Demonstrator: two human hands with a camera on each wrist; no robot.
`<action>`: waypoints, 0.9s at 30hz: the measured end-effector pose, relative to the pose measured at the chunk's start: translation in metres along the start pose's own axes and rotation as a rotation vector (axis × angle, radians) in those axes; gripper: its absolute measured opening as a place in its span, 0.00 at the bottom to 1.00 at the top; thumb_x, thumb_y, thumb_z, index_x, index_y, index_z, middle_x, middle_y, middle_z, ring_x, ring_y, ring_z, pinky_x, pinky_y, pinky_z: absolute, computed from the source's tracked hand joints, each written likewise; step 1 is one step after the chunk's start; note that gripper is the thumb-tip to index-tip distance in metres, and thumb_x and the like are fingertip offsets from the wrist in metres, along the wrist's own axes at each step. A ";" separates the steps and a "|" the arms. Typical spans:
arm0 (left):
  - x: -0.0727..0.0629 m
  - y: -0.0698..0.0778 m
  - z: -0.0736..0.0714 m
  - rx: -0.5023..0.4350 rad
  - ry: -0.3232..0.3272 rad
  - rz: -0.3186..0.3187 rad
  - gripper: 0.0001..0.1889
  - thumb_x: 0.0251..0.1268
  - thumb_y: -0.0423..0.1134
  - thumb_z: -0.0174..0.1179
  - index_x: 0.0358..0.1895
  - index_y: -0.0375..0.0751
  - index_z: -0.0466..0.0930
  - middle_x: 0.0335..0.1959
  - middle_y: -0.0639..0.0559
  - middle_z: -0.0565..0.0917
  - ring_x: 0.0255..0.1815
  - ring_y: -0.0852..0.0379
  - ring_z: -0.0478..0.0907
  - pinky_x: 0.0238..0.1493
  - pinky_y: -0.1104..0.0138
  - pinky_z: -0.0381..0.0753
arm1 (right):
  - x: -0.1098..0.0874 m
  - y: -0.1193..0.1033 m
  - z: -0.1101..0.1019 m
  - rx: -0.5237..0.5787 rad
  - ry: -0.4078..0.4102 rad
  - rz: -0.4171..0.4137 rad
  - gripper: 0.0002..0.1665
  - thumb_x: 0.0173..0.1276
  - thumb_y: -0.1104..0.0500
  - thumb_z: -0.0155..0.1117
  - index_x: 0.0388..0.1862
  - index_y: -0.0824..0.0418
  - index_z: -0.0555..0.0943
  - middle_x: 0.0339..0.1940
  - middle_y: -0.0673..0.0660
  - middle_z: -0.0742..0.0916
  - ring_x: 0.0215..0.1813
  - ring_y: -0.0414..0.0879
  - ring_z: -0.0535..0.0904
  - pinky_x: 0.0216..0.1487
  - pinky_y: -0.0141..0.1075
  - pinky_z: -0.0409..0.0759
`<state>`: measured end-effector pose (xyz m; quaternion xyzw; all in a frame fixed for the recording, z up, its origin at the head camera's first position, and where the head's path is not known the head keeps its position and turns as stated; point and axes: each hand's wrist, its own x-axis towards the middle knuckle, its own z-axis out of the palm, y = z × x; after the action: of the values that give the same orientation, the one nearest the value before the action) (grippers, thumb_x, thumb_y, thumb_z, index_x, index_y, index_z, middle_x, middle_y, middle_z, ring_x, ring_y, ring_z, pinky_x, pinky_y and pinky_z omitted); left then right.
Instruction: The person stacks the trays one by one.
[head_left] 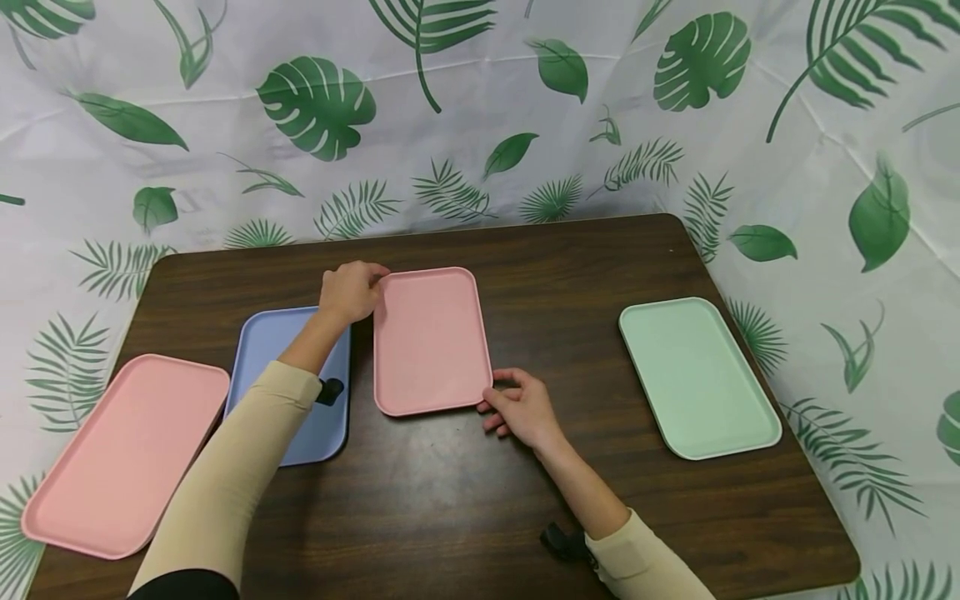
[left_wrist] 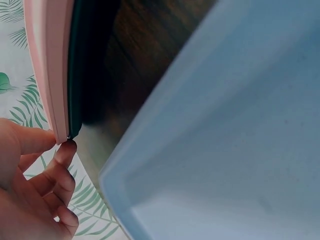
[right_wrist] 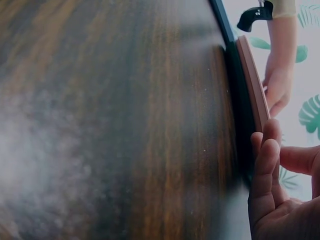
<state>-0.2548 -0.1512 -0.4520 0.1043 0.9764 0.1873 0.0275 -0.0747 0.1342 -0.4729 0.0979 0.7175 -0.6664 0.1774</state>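
Pink tray (head_left: 431,343) at the worktop (head_left: 450,517) middle, toward 12 o'clock, plain floor showing. Left hand (head_left: 349,292) pinches its 11 o'clock corner, right hand (head_left: 525,410) its 5 o'clock corner; hands well apart. Blue tray (head_left: 324,421) beside it at 9, left sleeve (head_left: 243,450) crossing over. Second pink tray (head_left: 123,454) past that, toward 8. Green tray (head_left: 697,379) at 3.

Right wrist view dim; hazy glare across tabletop (right_wrist: 120,125).

The left sleeve (head_left: 232,458) hides part of the blue tray (head_left: 318,429); the head view's lower edge cuts the right sleeve (head_left: 645,562). The left wrist view crops the held pink tray (left_wrist: 51,70).
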 end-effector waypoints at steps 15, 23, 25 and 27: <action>-0.002 0.001 0.003 0.019 0.024 -0.007 0.18 0.66 0.35 0.51 0.55 0.45 0.85 0.47 0.40 0.85 0.43 0.40 0.80 0.34 0.49 0.70 | -0.002 0.001 0.000 0.002 0.014 -0.003 0.22 0.68 0.67 0.63 0.61 0.67 0.73 0.29 0.64 0.88 0.19 0.46 0.84 0.17 0.34 0.77; -0.007 0.004 0.005 0.012 0.013 -0.022 0.17 0.69 0.37 0.52 0.56 0.44 0.84 0.45 0.40 0.85 0.43 0.40 0.80 0.34 0.49 0.72 | -0.004 0.004 -0.005 0.001 0.008 0.002 0.22 0.69 0.67 0.63 0.60 0.67 0.72 0.29 0.63 0.88 0.19 0.47 0.84 0.17 0.34 0.77; -0.008 0.004 0.006 0.009 0.007 -0.029 0.18 0.69 0.37 0.51 0.57 0.44 0.83 0.47 0.39 0.84 0.45 0.40 0.79 0.36 0.48 0.72 | -0.004 0.005 -0.005 -0.002 0.007 0.000 0.22 0.69 0.67 0.63 0.60 0.67 0.73 0.30 0.63 0.88 0.20 0.47 0.84 0.17 0.34 0.77; -0.009 0.004 0.006 0.009 0.000 -0.041 0.18 0.69 0.37 0.49 0.58 0.43 0.82 0.49 0.39 0.83 0.47 0.39 0.79 0.38 0.46 0.72 | -0.005 0.004 -0.006 -0.004 0.005 0.001 0.22 0.69 0.66 0.63 0.60 0.66 0.73 0.30 0.64 0.88 0.20 0.47 0.84 0.17 0.34 0.77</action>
<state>-0.2450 -0.1476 -0.4563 0.0845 0.9792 0.1821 0.0307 -0.0696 0.1407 -0.4749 0.0995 0.7192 -0.6646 0.1764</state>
